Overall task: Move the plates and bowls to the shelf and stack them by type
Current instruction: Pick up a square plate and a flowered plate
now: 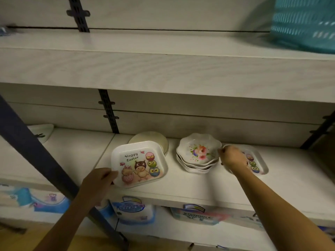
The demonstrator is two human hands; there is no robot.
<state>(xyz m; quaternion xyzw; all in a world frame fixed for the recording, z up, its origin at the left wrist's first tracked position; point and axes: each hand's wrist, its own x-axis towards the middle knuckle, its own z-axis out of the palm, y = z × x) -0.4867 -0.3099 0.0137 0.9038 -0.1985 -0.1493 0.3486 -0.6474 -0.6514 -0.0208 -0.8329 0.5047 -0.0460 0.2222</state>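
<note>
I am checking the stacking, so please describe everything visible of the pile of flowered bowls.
The pile of flowered bowls is several white, plastic-looking bowls with scalloped rims, nested upright and fairly even. The top one shows pink, orange and purple flowers inside. It stands on the shelf between the left Easter plate, clearly apart, and the right Easter plate. The right hand is close at its right rim; contact cannot be told.

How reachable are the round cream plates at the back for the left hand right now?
Probably not directly. The left hand grips the square Happy Easter plate, which covers the front edge of the cream plates. It would likely need to set that plate aside first.
</note>
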